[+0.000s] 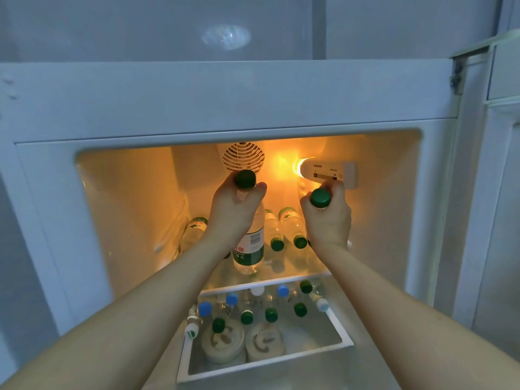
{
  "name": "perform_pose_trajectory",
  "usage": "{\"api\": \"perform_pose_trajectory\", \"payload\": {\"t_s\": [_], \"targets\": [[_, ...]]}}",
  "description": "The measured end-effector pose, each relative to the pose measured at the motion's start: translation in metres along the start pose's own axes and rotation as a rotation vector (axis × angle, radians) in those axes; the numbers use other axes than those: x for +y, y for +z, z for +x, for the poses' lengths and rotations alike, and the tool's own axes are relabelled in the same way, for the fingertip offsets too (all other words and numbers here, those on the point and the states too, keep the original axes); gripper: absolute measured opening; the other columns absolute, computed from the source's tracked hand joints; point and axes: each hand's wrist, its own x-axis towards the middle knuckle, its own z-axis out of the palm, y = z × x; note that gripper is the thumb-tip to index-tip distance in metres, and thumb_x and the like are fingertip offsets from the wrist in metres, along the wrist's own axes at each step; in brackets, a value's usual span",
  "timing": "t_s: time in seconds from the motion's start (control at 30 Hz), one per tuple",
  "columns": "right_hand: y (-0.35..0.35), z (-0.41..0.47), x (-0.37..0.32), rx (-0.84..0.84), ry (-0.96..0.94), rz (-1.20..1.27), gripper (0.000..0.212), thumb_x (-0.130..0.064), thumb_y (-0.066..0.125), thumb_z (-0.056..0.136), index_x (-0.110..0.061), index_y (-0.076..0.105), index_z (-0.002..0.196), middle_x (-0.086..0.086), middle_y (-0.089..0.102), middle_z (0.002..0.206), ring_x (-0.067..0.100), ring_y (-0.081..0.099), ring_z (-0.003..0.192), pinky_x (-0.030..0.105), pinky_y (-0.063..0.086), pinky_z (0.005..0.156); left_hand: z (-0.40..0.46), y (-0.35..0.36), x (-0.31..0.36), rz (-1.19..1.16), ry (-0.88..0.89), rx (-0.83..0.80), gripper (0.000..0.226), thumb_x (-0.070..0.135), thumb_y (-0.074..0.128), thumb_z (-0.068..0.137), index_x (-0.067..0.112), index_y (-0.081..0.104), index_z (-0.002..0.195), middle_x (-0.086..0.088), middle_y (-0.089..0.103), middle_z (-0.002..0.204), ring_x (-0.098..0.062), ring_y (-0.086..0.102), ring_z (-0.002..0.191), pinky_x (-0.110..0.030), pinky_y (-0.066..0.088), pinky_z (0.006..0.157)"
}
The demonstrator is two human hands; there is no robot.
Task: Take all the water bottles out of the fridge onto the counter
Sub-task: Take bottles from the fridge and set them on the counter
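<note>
Warm yellow light fills the open fridge (118,192) in front of me, its white frame grey-blue in the dim room.

My left hand (232,209) is inside the top compartment, fingers curled round the neck of a bottle (250,246) just under its green cap (245,178). That bottle hangs upright with its base just above the glass shelf (264,282), green label facing me. My right hand (329,218) is beside it, to the right, gripping a second bottle near its neck; I see only that one's green cap (320,198) above my fist, the body hidden behind hand and wrist.

Between my two hands, further back on the shelf, lie two bottles (284,229) on their sides with green caps pointing at me. Another lying bottle (194,232) shows left of my left wrist, near the side wall.

Behind my hands are a round fan grille (243,157) on the back wall and a white control panel (327,171) on the right, next to the lamp glow.

Below the shelf, a clear drawer (270,361) holds many upright bottles with green, blue and white caps (271,315), crowded together at its rear. Two pale round tubs (242,343) stand side by side in front of them.
</note>
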Motion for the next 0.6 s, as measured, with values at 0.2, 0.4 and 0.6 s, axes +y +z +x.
{"api": "perform_pose_trajectory", "payload": {"t_s": [0.2, 0.4, 0.6], "targets": [[-0.012, 0.003, -0.02, 0.117, 0.033, 0.047, 0.006, -0.027, 0.062, 0.088, -0.022, 0.058, 0.086, -0.01, 0.056, 0.074, 0.017, 0.056, 0.076, 0.026, 0.039, 0.066, -0.02, -0.02, 0.002, -0.062, -0.1, 0.123, 0.013, 0.025, 0.062, 0.092, 0.016, 0.059, 0.1, -0.005, 0.063, 0.081, -0.019, 0.062, 0.074, -0.024, 0.046, 0.061], [-0.019, -0.021, -0.048, 0.051, 0.008, -0.018, 0.013, -0.027, 0.06, 0.086, -0.017, 0.057, 0.079, -0.005, 0.054, 0.068, 0.013, 0.05, 0.064, 0.024, 0.035, 0.057, -0.036, -0.045, 0.017, -0.049, -0.123, 0.164, 0.005, 0.017, 0.063, 0.086, 0.014, 0.061, 0.083, -0.005, 0.06, 0.072, -0.023, 0.06, 0.07, -0.041, 0.055, 0.07], [-0.027, -0.048, -0.084, -0.052, 0.09, -0.006, 0.02, -0.031, 0.06, 0.078, -0.012, 0.062, 0.076, 0.004, 0.061, 0.073, 0.023, 0.055, 0.069, 0.03, 0.043, 0.06, -0.068, -0.075, 0.043, -0.054, -0.091, 0.167, 0.009, 0.013, 0.064, 0.082, 0.012, 0.06, 0.075, -0.001, 0.056, 0.065, -0.022, 0.057, 0.065, -0.045, 0.055, 0.074]]}}
